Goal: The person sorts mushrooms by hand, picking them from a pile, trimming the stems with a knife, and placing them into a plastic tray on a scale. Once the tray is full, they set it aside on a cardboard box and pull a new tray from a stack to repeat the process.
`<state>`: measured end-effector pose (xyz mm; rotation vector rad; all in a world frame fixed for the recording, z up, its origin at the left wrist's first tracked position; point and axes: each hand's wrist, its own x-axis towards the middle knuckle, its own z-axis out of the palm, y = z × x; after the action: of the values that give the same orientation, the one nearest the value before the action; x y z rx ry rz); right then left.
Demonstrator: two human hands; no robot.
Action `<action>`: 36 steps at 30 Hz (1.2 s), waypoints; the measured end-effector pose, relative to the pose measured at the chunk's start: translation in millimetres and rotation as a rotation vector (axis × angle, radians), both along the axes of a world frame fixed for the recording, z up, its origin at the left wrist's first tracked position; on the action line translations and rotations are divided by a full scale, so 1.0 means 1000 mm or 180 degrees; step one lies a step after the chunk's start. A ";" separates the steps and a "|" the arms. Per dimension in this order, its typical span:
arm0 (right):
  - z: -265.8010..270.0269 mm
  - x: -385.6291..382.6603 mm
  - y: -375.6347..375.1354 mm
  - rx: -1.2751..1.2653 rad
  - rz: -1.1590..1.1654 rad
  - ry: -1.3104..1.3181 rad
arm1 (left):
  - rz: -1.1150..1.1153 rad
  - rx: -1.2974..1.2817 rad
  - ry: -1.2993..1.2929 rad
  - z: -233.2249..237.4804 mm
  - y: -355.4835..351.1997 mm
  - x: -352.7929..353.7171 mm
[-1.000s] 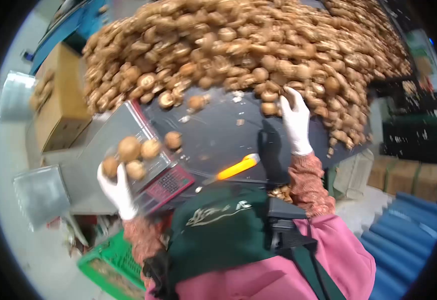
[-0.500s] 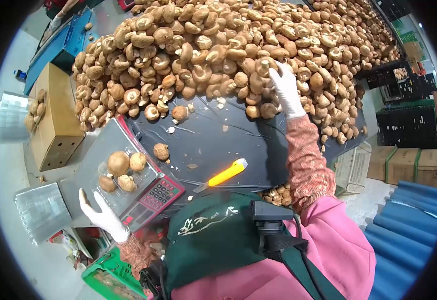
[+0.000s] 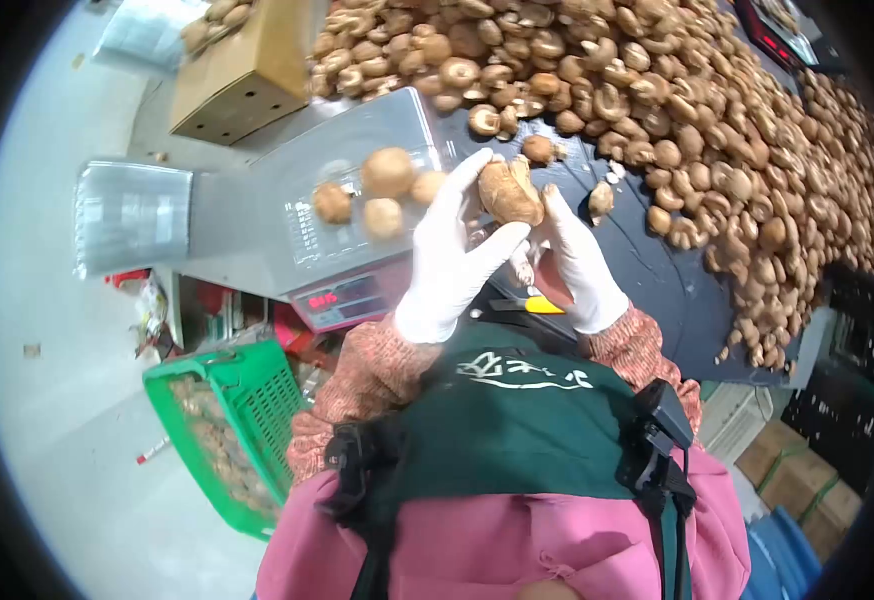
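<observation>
Mushroom, pinched between left hand and right hand, is probably light and easily bruised: hold gently by the cap.

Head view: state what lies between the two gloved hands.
A single brown mushroom lies between the left hand and the right hand, held in the grip of both hands' fingers. The head view shows this.

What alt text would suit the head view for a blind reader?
The gloved left hand and right hand hold one brown mushroom together beside a scale bearing four mushrooms; a large mushroom pile covers the dark table beyond.
</observation>
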<state>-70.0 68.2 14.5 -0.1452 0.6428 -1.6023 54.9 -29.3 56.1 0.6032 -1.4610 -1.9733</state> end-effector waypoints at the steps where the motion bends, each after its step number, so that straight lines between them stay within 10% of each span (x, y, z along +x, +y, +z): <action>1: -0.002 0.001 -0.002 -0.0171 0.0352 0.0192 | 0.0078 0.0154 0.0096 -0.001 -0.005 0.006; 5: 0.025 0.003 -0.006 0.0627 0.0125 0.1364 | 0.1316 -0.1567 -0.0576 -0.008 -0.048 0.060; 9: 0.006 -0.024 0.014 0.0907 -0.0315 0.1846 | 0.1944 -0.2372 -0.2288 -0.014 -0.089 0.125; 11: 0.004 -0.032 0.025 0.1152 -0.0628 0.1777 | 0.2128 -0.1870 -0.1837 -0.031 -0.103 0.141; 23: -0.030 -0.069 0.084 0.1549 -0.1540 0.2142 | 0.0996 -0.2952 -0.2698 -0.035 -0.095 0.155; 27: -0.039 -0.092 0.104 0.2146 -0.1995 0.3072 | 0.1104 -0.2622 -0.2616 -0.049 -0.091 0.163; 36: -0.102 -0.077 0.033 0.2152 -0.0601 0.6690 | 0.1538 -0.2882 -0.2664 -0.041 -0.068 0.150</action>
<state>-147.2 101.5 -87.5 -1.3343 2.7207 -0.7249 205.4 -97.7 14.8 1.2432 -2.1741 -0.5321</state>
